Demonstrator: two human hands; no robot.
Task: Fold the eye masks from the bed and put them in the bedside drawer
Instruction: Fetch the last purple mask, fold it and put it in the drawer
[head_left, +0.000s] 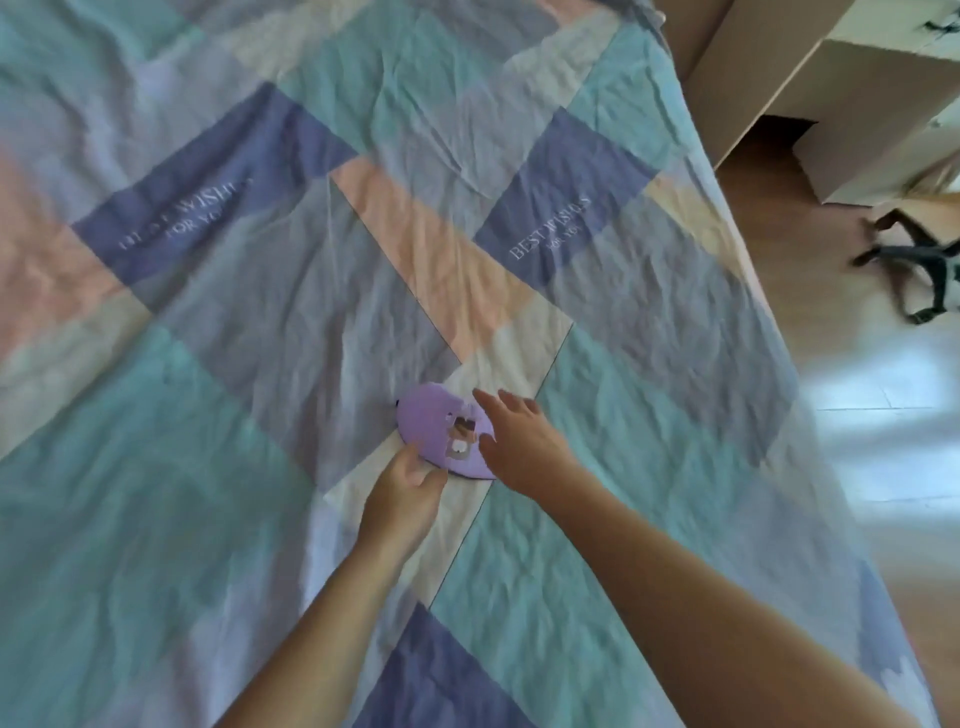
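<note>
the eye mask (436, 428) is seen as soft matt cloth; the bedspread (260, 312) as creased matt cotton; the floor (883, 415) as glossy wood.

The soft lilac fabric eye mask (441, 434) with a small printed picture on its face lies flat on my bed's patchwork sheet (597, 467), on the pale cream patch near the bed's right edge. It looks rounded, apparently doubled over. A dark bit shows at its far left rim, too blurred to make out.
</note>
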